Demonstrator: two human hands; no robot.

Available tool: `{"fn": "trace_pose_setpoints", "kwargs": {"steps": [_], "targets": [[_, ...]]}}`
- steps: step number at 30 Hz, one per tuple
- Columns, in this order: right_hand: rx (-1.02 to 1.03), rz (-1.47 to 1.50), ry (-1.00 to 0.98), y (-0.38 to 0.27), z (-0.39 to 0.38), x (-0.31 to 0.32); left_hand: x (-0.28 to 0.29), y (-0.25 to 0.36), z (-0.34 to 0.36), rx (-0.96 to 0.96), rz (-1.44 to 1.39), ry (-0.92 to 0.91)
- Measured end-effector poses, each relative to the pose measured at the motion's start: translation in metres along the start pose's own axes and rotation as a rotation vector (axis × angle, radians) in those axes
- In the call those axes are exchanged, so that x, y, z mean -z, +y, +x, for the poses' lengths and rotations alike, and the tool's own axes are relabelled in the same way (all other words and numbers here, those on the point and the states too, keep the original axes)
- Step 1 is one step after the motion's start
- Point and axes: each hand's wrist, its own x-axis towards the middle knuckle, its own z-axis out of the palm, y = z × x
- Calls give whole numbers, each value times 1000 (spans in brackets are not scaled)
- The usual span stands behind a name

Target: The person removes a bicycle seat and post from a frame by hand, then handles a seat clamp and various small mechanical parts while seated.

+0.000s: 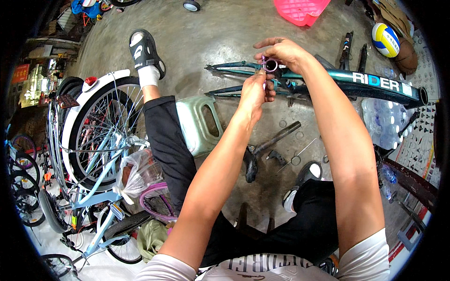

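Note:
A dark teal bicycle frame (342,77) lies across the upper right, with large lettering on its tube. At the top of its upright tube is a purple ring clamp (271,66). My left hand (257,91) is closed on that clamp from below, thumb raised against it. My right hand (285,56) reaches over it from the right, its lower fingers curled at the clamp and an upper finger stretched out to the left. Below them a black metal tube with a fitting (276,138) lies on the concrete beside a thin rod and loose rings (295,160).
A pale green plastic item (187,145) is beside my left leg (157,122). A light blue bicycle (86,201) and a purple wheel (152,189) crowd the left. Bottled water packs (384,122), a volleyball (385,40) and a pink plastic item (300,8) are right and behind.

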Motion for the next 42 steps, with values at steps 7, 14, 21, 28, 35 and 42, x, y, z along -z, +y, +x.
{"fn": "trace_pose_setpoints", "kwargs": {"steps": [7,14,21,28,35,42], "targets": [[62,-198,39,1,0,-8,2,2,-2,0,12,9],[-16,-216,139,-7,-4,-16,4,2,-1,2,11,-10],[41,-63,-19,2,0,-7,2,2,-2,5,14,-6],[-63,-450,142,-5,-2,-19,3,3,-3,9,23,-2],[73,39,103,-7,-4,-17,4,4,-3,17,39,-21],[64,-406,171,-12,-18,8,3,-5,-10,-50,74,-23]]}}
